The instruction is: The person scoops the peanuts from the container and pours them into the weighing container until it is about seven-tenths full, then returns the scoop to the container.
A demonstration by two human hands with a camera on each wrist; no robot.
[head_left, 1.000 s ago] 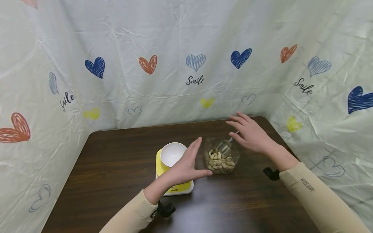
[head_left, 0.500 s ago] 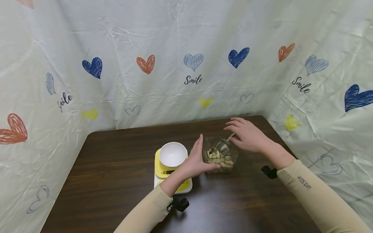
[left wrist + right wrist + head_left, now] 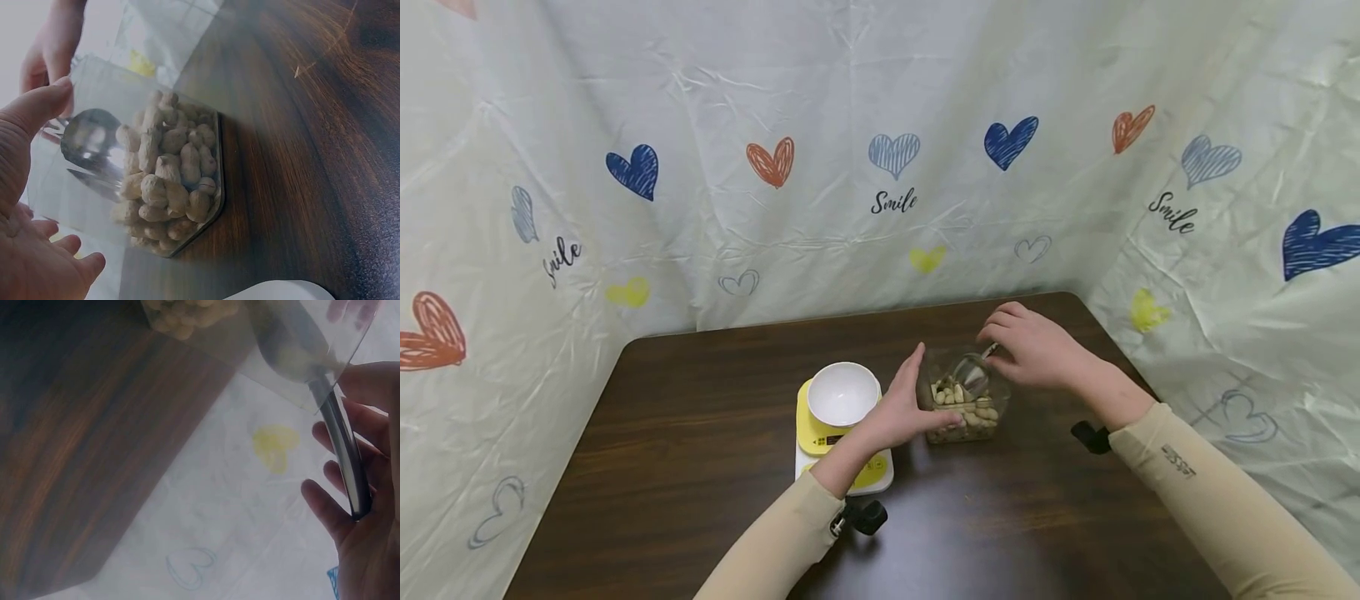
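Observation:
A clear plastic container (image 3: pixel 103 72) with peanuts (image 3: pixel 165 169) in its lower part stands right of centre on the table. A metal scoop (image 3: pixel 972 375) leans inside it, its bowl down at the peanuts and its handle over the rim. My right hand (image 3: pixel 1033 346) holds that handle (image 3: pixel 344 450), the fingers bending round it. At the container's left side, my left hand (image 3: pixel 898 408) has its thumb across the front wall. Its fingers stretch along the left side; how firmly they touch the wall cannot be told.
A white bowl (image 3: pixel 842 392) sits on a yellow and white kitchen scale (image 3: pixel 808 433) left of the container, partly behind my left hand. The dark wooden table (image 3: pixel 700 433) ends at a curtain (image 3: pixel 820 275) printed with hearts.
My left hand has moved right, from over the scale to the container's side. My right hand has lowered slightly, and its spread fingers have curled round the scoop's handle.

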